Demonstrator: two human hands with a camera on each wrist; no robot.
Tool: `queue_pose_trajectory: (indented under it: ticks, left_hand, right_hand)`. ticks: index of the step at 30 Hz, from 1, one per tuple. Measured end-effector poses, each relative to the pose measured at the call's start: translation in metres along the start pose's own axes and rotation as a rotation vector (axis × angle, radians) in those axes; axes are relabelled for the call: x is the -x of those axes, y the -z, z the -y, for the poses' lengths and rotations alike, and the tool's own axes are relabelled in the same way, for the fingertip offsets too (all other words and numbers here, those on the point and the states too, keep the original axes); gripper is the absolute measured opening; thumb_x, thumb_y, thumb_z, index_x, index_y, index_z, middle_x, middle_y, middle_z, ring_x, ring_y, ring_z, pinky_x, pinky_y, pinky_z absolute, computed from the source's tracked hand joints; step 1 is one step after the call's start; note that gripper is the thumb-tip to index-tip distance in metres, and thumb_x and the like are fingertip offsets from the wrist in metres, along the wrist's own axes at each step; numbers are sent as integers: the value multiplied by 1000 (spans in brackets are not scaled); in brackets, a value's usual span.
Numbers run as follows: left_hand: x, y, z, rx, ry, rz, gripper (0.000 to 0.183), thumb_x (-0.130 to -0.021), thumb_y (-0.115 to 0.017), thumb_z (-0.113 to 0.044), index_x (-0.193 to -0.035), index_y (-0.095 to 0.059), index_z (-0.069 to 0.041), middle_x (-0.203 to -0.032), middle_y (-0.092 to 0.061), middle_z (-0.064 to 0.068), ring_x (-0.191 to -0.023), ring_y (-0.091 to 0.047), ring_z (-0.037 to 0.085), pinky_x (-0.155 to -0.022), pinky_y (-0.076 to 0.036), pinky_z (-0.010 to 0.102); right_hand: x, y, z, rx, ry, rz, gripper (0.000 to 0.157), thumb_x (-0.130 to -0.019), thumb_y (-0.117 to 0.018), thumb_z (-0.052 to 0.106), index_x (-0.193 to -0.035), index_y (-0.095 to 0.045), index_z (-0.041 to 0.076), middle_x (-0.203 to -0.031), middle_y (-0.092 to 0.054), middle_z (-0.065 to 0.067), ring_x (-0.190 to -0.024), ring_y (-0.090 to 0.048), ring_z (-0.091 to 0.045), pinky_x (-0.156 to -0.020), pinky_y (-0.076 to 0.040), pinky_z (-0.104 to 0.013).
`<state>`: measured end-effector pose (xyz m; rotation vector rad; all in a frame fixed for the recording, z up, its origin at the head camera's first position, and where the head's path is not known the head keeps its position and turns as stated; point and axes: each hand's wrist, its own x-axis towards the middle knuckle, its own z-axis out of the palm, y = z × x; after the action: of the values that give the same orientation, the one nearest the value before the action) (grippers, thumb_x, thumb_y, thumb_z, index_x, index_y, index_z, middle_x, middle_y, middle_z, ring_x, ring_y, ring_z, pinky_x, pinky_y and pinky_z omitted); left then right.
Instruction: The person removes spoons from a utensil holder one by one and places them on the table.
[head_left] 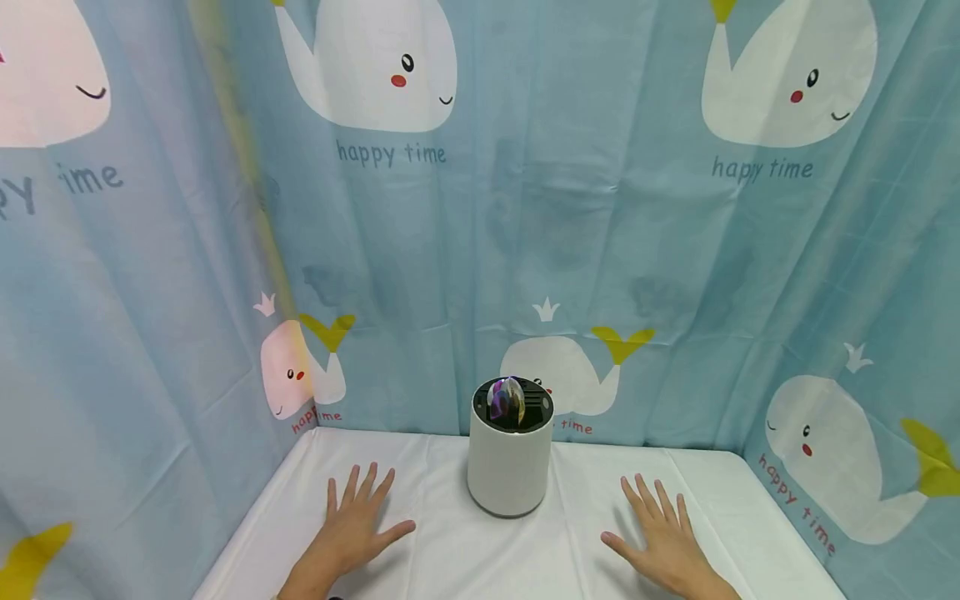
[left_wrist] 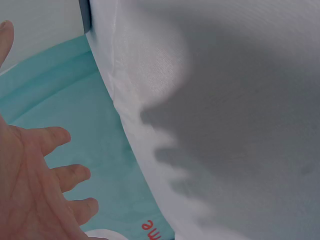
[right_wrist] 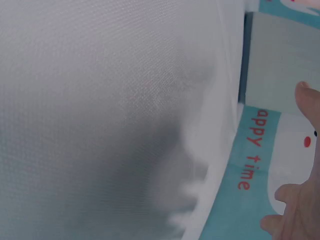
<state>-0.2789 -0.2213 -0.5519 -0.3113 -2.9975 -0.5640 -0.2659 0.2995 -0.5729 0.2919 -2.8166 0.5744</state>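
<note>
The head view looks ahead and down from high; wrist views look far, close over the table, sharing the can.

"How was the right hand found?"
"Spread; its thumb overlapped a dark-edged pale object."
"Behind the fingers?"
"A teal curtain hung, bearing red lettering."
"And beside them?"
"White cloth lay there, crossed by a hand-shaped shadow."

A curtained-off tabletop booth, room type unclear
Light-blue fabric curtains printed with pale cartoon whales and grey or red "happy time" lettering fill the upper frame and both sides, enclosing a white cloth-covered table at lower centre.
</note>
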Motion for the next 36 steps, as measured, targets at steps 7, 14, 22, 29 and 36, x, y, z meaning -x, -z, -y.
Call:
queue_pose_trajectory:
  ticks: [7, 14, 22, 29, 36]
  left_hand:
    - [0, 1, 1, -19, -25, -43, 98, -92, -70, -72, -163, -46, -8, -170, -31, 29, -159, -14, 57, -118, 2, 80]
    - [-5, 13, -5, -44, -32, -41, 100, -92, -65, -76, -164, -44, -10, -171, -30, 28, -159, -13, 56, -119, 0, 80]
    - [-18, 29, -19, -65, -44, -16, 104, -93, -57, -84, -168, -38, -15, -175, -22, 24, -162, -6, 52, -121, 2, 78]
    - [-32, 45, -37, -64, -90, -41, 100, -95, -56, -81, -168, -38, -14, -175, -23, 24, -162, -7, 51, -122, 2, 76]
    - [-49, 58, -62, -45, -151, -72, 100, -96, -56, -81, -168, -39, -14, -174, -24, 23, -163, -7, 49, -123, 0, 75]
  right_hand:
    - [-6, -2, 6, 37, 37, -35, 96, -93, -73, 67, -166, -42, 14, -171, -34, -21, -156, -23, -55, -125, 23, -53]
    - [-30, 9, 24, 38, 94, -42, 100, -93, -70, 71, -168, -37, 14, -174, -30, -18, -160, -19, -50, -129, 8, -59]
    - [-61, 27, 46, 21, 160, -16, 107, -93, -69, 74, -170, -29, 11, -174, -27, -22, -161, -16, -49, -126, -15, -68]
    - [-90, 40, 74, 48, 268, -41, 111, -91, -69, 76, -171, -27, 10, -177, -21, -16, -162, -17, -46, -126, -17, -69]
    - [-117, 51, 99, 61, 356, -19, 119, -89, -68, 80, -172, -20, 9, -179, -15, -12, -164, -14, -39, -130, -15, -61]
